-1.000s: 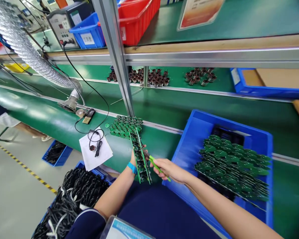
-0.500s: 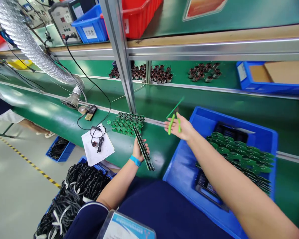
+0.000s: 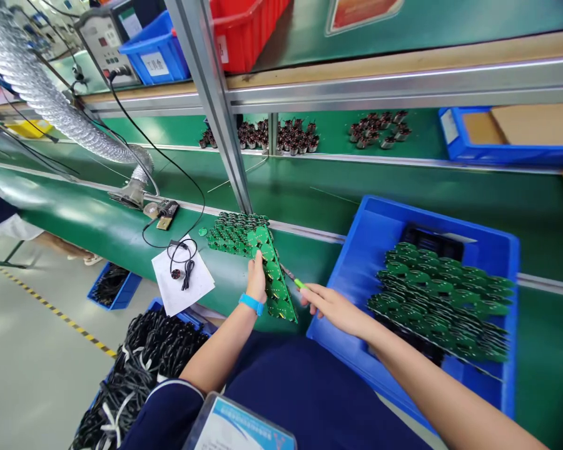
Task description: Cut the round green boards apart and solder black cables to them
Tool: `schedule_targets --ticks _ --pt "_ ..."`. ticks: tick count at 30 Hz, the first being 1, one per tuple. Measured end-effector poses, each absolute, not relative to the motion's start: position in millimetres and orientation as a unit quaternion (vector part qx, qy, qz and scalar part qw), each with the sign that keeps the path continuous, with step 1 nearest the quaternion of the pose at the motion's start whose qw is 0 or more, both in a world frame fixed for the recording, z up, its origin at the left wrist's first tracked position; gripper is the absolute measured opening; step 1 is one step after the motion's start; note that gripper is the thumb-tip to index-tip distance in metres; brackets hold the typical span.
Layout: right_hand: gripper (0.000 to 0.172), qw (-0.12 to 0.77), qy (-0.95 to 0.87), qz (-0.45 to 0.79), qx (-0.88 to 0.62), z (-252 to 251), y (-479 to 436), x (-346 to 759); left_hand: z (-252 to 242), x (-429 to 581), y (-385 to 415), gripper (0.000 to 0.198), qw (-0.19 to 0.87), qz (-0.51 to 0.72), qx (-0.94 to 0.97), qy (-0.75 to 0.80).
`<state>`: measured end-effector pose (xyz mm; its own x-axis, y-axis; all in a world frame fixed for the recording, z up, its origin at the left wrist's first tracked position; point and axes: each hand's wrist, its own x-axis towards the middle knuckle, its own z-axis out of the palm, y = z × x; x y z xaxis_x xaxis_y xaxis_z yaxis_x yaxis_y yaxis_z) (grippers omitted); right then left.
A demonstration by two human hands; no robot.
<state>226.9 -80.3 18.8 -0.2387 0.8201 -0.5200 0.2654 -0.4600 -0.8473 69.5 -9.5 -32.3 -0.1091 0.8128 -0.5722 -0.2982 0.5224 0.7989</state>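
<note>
My left hand (image 3: pixel 257 278) is closed around a green circuit board panel (image 3: pixel 274 275), held tilted with its face towards me. In my right hand (image 3: pixel 331 306) are pliers (image 3: pixel 300 284) with bright green handles, their metal tip touching or very near the panel's right edge. Just beyond the left hand lies a stack of green circuit boards (image 3: pixel 229 234) on the bench. To the right, a blue tray (image 3: pixel 342 250) holds many more green board panels (image 3: pixel 441 300), piled over black trays.
Left of the boards, a cable with a small motor (image 3: pixel 176 274) rests on white paper (image 3: pixel 162 281). Black cable bundles (image 3: pixel 154 356) fill a bin below. A metal post (image 3: pixel 216 112) rises behind the boards; small motors (image 3: pixel 295 137) stand farther back. A silver hose (image 3: pixel 75 106) hangs left.
My right hand has come down and left with the pliers, to the panel's edge. My left hand has turned the panel from edge-on to face-on. A thin green strip near the right hand is gone from there.
</note>
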Motion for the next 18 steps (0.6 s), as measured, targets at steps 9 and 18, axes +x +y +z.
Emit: schedule_targets --ticks 9,18 --pt "0.049 0.196 -0.513 0.606 -0.575 25 -79 232 -21 66 -9 0.042 0.555 0.427 0.276 0.659" --pt "0.045 0.220 -0.452 0.640 -0.581 21 -78 227 -34 55 -10 0.033 0.607 0.426 0.214 0.635"
